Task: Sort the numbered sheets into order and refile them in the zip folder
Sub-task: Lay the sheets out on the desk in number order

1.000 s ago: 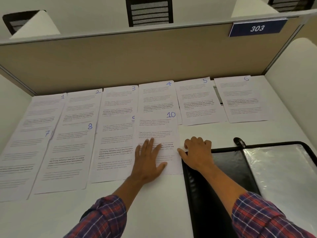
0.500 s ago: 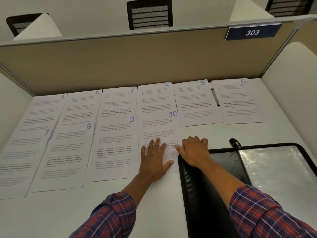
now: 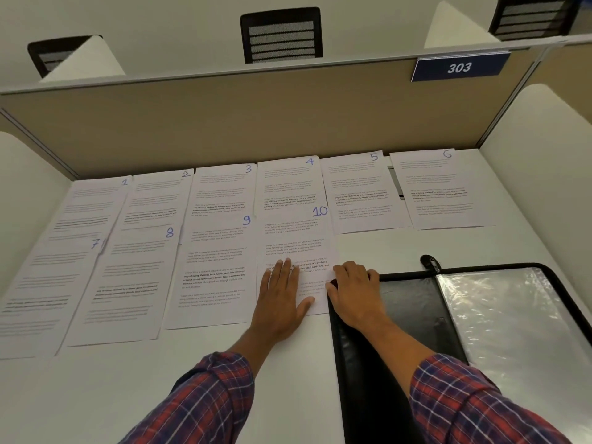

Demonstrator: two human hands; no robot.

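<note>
White surface (image 3: 134, 398), walled at the back by a tan partition (image 3: 256, 123) and by white side panels. Zip folder (image 3: 400, 318) lies open at the near right, black cover to the left, a clear plastic sleeve (image 3: 512, 331) to the right. Ten numbered sheets are spread flat in two rows. Back row, left to right along the partition: sheet 1 (image 3: 93, 206), sheet 2 (image 3: 157, 200), sheet 3 (image 3: 224, 190), sheet 4 (image 3: 288, 184), sheet 5 (image 3: 358, 193), sheet 6 (image 3: 439, 190). Front row, overlapping the lower parts of the first four: sheet 7 (image 3: 48, 283), sheet 8 (image 3: 128, 283), sheet 9 (image 3: 214, 270), sheet 10 (image 3: 294, 238). Sheet 10's right edge sits just beside the folder's left edge. Both arms wear plaid sleeves (image 3: 205, 402). Left hand (image 3: 282, 299) lies palm down on the lower half of sheet 10, fingers straight and together, thumb spread; its grip is wide and holds nothing. Right hand (image 3: 352, 290) sits knuckles up over the folder's far left corner, fingers curled under, thumb at sheet 10's edge; whether this grip pinches paper, folder rim or nothing cannot be told from here. Blue sign (image 3: 459, 67) reading 303 hangs on the partition's top right. Black zip pull (image 3: 431, 263) rests at the folder's far edge.
</note>
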